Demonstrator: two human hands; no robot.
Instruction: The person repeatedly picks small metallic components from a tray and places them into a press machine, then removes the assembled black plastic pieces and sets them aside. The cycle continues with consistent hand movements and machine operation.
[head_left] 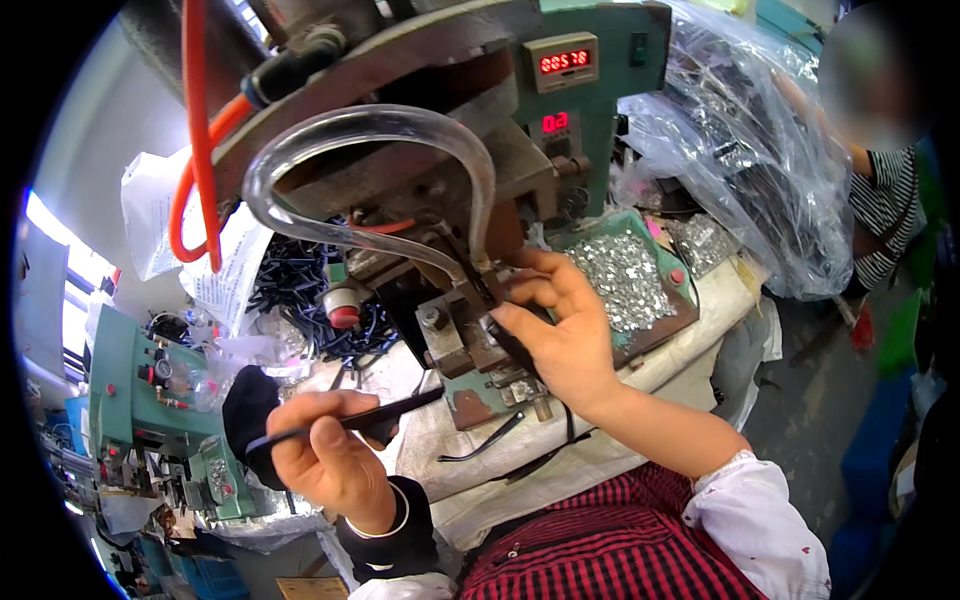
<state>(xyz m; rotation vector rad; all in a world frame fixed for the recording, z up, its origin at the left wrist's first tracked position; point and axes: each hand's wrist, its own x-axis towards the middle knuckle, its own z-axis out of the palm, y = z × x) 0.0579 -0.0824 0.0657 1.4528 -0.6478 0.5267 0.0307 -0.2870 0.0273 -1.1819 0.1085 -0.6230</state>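
Red digits point(564, 62) on green machine point(592, 110)

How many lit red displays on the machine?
2: the upper display, set in a beige frame, and the smaller lower display, directly below on the green panel. Others could be hidden.

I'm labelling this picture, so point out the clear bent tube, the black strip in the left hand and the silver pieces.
Clear bent tube point(370, 122): head view, top of its loop.
Black strip point(410, 404): head view, exposed right part.
Silver pieces point(625, 282): head view, middle of the pile.
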